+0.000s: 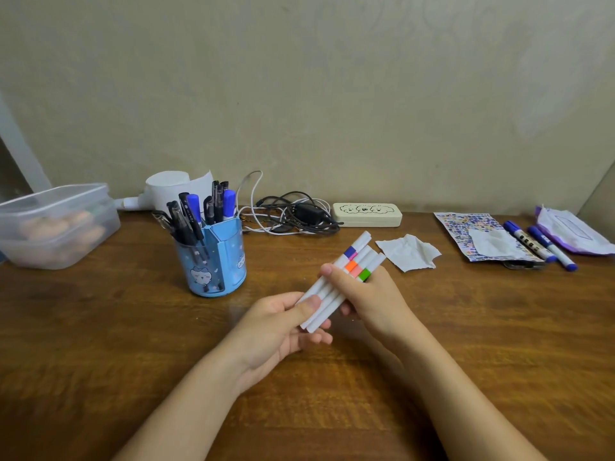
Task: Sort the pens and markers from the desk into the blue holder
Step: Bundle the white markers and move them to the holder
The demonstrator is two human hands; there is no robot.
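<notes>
Markers, a white bundle with coloured bands, sit slanted above the worktop, gripped by both your hands: your left hand has its fingers clenched around the lower ends, your right hand has its fingers wrapped round the middle. The holder stands just left of them, already full of pens. Two blue markers lie far right, beside a tissue.
</notes>
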